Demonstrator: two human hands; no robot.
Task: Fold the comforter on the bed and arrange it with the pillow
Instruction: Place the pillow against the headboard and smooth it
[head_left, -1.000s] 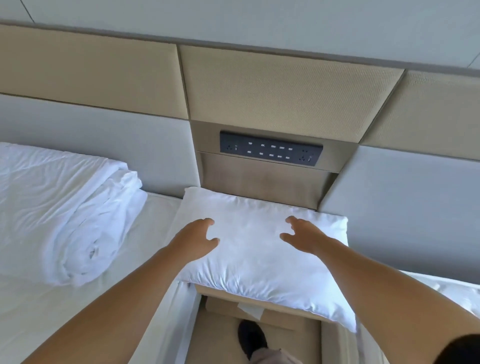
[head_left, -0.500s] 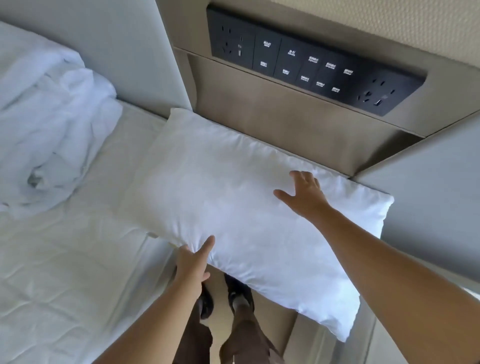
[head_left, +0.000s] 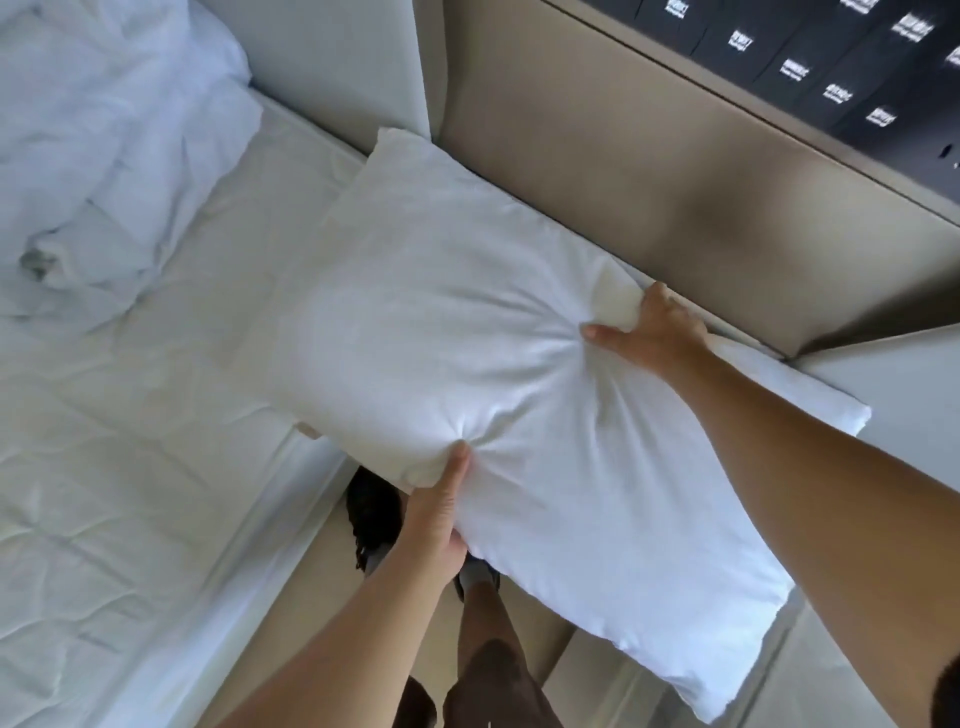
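Both hands now clamp the pillow (head_left: 467, 332) instead of resting on it: the left hand (head_left: 434, 512) pinches its near edge, the right hand (head_left: 652, 332) bunches its far edge by the tan headboard panel (head_left: 597, 156). Its long axis runs from upper left to lower right, one end over the bed (head_left: 130, 467). A folded comforter (head_left: 93, 156) lies at upper left. Shoes (head_left: 374, 514) show below.

- Both forearms are bare, with no sleeves, watch or rings visible on the left hand (head_left: 434, 512) or right hand (head_left: 652, 332).
- Dark brown trousers (head_left: 493, 675).
- Black shoes (head_left: 371, 512) with grey socks.
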